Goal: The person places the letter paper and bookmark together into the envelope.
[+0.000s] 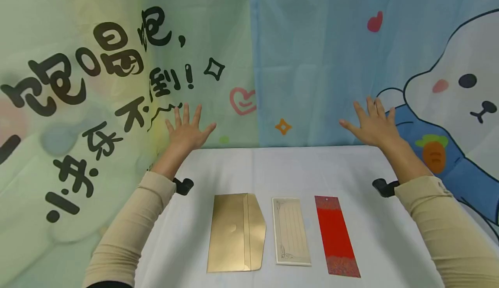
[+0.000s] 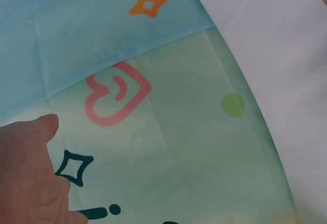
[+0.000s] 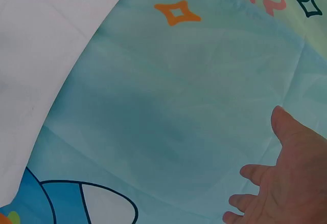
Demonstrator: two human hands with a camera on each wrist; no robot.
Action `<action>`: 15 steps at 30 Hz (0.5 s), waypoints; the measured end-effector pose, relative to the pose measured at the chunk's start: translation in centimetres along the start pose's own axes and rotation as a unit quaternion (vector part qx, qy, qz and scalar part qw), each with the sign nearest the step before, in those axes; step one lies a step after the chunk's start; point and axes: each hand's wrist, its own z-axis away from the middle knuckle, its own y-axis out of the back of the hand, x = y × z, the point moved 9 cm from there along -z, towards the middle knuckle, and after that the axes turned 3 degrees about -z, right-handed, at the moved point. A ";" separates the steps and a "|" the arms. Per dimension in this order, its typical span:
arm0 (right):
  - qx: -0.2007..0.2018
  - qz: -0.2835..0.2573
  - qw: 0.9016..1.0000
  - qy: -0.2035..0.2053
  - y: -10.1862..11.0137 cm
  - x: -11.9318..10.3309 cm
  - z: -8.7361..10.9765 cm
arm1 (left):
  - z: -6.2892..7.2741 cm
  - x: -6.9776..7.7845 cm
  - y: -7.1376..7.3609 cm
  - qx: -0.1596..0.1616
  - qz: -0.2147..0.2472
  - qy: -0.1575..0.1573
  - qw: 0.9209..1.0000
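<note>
Both hands are raised with fingers spread and hold nothing. My left hand [image 1: 187, 133] is over the table's far left edge, in front of the printed curtain; its thumb side shows at the lower left of the left wrist view. My right hand [image 1: 375, 125] mirrors it at the far right. Nearer me on the table lie a gold envelope [image 1: 228, 231] with its flap opened to the right, a cream card [image 1: 291, 231] with ruled lines and a decorated border, and a red strip [image 1: 337, 236] with patterned ends and a small hole at the top.
A white cloth covers the table [image 1: 249, 171]. Behind it hangs a green and blue curtain [image 1: 304, 63] with large characters, hearts and a white cartoon animal. Black wrist straps with mounts [image 1: 183, 186] stick out inward from both wrists.
</note>
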 end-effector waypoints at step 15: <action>0.059 -0.117 0.990 0.058 -6.3 -11.5 10.2 | 10.2 3.4 -4.6 0.110 0.029 0.007 0.993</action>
